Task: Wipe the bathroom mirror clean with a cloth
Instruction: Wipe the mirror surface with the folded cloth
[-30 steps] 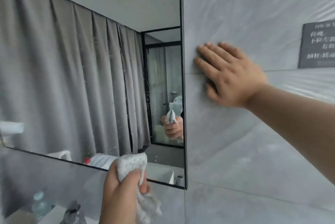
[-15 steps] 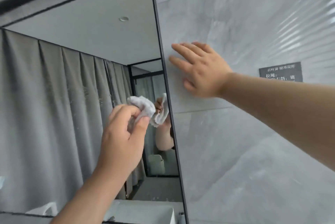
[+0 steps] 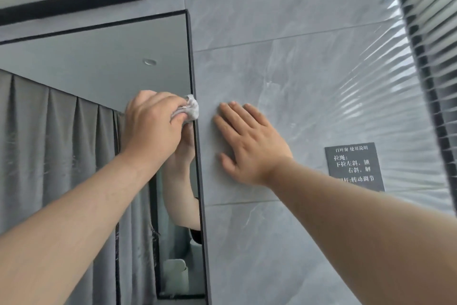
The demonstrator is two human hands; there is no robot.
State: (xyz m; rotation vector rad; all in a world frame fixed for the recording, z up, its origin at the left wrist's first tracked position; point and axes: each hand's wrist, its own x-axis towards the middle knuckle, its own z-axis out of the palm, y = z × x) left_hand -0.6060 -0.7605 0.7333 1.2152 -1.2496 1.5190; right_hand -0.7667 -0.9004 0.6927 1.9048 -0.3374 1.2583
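The left hand (image 3: 152,124) grips a bunched white cloth (image 3: 191,109) against the mirror (image 3: 99,69) at its right edge; the right hand (image 3: 249,141) lies flat, fingers straight, on the grey wall (image 3: 296,57) just beside it.

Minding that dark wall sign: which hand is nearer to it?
Right. The right hand rests flat on the wall tile left of the sign; the left hand, gripping the cloth, is farther left on the mirror.

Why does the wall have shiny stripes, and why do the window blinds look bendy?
Head view: light through the blinds likely glares off the glossy wall tiles as bright stripes. Head view: the wide-angle lens bends the blinds near the picture's edge. Head view: the sign looks sharp enough to read.
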